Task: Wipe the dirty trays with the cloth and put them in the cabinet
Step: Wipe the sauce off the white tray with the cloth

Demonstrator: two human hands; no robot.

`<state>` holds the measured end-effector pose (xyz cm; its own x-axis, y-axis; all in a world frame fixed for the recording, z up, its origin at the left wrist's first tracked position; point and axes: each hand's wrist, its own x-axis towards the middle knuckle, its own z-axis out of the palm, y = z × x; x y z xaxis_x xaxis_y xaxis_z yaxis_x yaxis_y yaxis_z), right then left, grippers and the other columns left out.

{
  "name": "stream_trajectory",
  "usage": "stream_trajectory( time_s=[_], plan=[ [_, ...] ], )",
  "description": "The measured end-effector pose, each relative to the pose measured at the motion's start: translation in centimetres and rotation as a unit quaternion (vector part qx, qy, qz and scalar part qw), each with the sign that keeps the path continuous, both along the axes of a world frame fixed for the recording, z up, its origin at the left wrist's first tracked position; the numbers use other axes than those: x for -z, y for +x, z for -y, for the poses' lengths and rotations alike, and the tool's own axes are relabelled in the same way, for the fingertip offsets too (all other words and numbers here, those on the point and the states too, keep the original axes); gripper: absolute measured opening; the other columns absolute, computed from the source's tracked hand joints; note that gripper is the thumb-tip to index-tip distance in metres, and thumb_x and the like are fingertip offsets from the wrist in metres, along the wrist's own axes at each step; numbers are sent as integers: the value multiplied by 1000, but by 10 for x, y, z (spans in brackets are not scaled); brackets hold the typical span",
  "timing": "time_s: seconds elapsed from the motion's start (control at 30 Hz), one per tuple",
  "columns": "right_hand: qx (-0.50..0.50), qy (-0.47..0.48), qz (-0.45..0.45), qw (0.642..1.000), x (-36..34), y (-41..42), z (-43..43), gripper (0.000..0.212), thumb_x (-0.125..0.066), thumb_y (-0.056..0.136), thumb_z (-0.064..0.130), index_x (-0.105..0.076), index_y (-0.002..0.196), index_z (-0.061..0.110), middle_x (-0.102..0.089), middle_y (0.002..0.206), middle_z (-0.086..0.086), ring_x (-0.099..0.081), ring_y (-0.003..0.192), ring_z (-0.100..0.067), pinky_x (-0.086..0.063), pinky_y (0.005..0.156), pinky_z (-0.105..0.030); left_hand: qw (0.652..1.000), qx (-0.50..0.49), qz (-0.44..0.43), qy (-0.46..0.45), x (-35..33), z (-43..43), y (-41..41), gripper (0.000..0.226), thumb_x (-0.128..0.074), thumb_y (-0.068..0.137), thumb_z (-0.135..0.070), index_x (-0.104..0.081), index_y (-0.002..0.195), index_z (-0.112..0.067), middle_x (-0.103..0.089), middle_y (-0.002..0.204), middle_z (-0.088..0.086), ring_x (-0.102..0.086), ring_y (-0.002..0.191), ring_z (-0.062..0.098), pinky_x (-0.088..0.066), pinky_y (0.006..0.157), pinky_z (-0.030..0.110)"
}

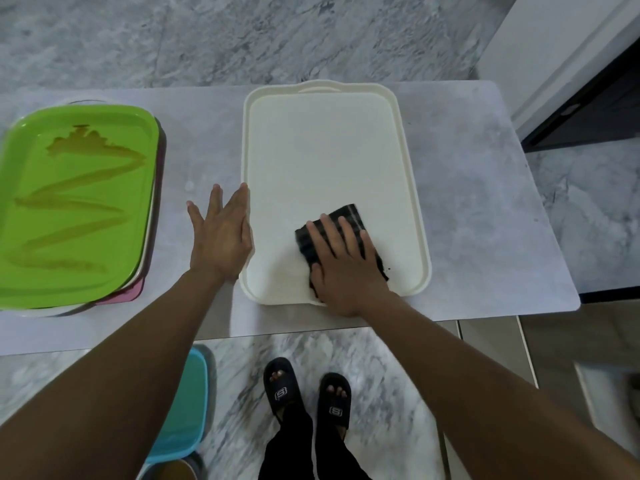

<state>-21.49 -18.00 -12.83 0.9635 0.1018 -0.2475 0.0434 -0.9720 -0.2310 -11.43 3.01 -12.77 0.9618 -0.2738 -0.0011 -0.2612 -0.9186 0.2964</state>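
Note:
A cream tray (329,140) lies flat in the middle of the marble table (485,202). My right hand (346,268) presses a dark checked cloth (349,216) onto the tray's near right part with straight fingers. Beside the tray's left rim, my left hand (221,237) lies flat with fingers spread, its edge touching the rim. At the left, a green tray (114,244) smeared with a brown zigzag tops a stack of other trays, a pink one (133,292) showing underneath.
The table's near edge runs just behind my hands. A teal tray or lid (183,403) sits below the table at the left, close to my feet in black slippers (308,393). A white cabinet with a dark opening (585,109) stands at the right.

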Motion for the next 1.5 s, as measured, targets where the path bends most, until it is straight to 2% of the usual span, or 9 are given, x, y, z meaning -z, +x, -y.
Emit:
stream_trajectory(
  time_s=[0.17, 0.33, 0.53, 0.67, 0.73, 0.8, 0.93, 1.07, 1.5],
  plan=[
    [49, -30, -6, 998, -4, -21, 49, 70, -28, 101, 41, 7, 161, 31, 12, 169, 5, 9, 156, -22, -2, 125, -51, 999, -4, 2, 34, -3, 3, -1, 57, -39, 95, -8, -30, 152, -7, -48, 144, 18, -17, 149, 39, -8, 112, 74],
    [96, -95, 6, 991, -12, -28, 70, 69, -27, 100, 40, 6, 161, 34, 9, 170, 4, 5, 157, -20, 4, 120, -66, 998, 0, 4, 65, -6, 4, -1, 59, -42, 92, -7, -30, 150, -7, -46, 145, 19, -18, 148, 40, -11, 110, 76],
    [182, -129, 20, 974, -15, -23, 73, 73, -40, 98, 31, -5, 162, 29, 9, 170, 0, 5, 155, -38, -8, 117, -70, 993, 8, -10, 114, -6, 6, 2, 61, -41, 94, -10, -25, 152, -8, -39, 151, 13, -13, 150, 38, -15, 110, 74],
    [194, -98, 20, 976, -13, -22, 70, 71, -40, 96, 31, -12, 162, 26, 2, 170, 0, -10, 154, -34, -20, 118, -62, 997, -5, 21, 72, -10, 11, 3, 64, -49, 87, -10, -35, 149, -8, -53, 138, 17, -31, 142, 37, -23, 110, 65],
    [198, -98, 27, 975, -11, -23, 68, 71, -38, 96, 32, -12, 162, 24, 1, 170, 0, -10, 155, -35, -18, 119, -61, 995, -95, 16, -8, -14, 16, 16, 65, -56, 76, -15, -44, 140, -12, -63, 120, 14, -46, 125, 37, -30, 104, 56],
    [201, -104, 30, 974, -8, -23, 67, 72, -36, 96, 34, -10, 162, 24, 3, 170, -1, -7, 155, -35, -16, 119, -60, 975, -204, -21, -82, -14, 31, 42, 59, -57, 76, -24, -47, 134, -15, -64, 119, 9, -49, 119, 34, -32, 101, 50],
    [208, -87, 30, 974, -3, -21, 69, 73, -38, 95, 34, -10, 162, 24, 4, 170, -1, -4, 155, -35, -17, 119, -60, 977, -207, 24, 33, -3, 55, 79, 38, -36, 102, -33, -51, 128, -9, -59, 119, 19, -52, 112, 40, -38, 93, 52],
    [241, -84, 31, 966, -4, -17, 64, 72, -37, 97, 35, -8, 162, 25, 5, 170, -1, -2, 155, -34, -13, 120, -63, 977, -170, 80, 102, 10, 51, 83, 31, -33, 106, -23, -49, 125, -5, -57, 106, 21, -53, 98, 41, -39, 78, 50],
    [273, -63, 15, 960, -4, 84, 77, 68, -31, 100, 39, -6, 161, 28, 9, 169, 4, -4, 154, -34, -9, 118, -68, 980, -138, 78, 119, 12, 43, 86, 32, -35, 104, -20, -53, 125, -3, -59, 94, 16, -52, 83, 34, -28, 69, 41]
  ],
)
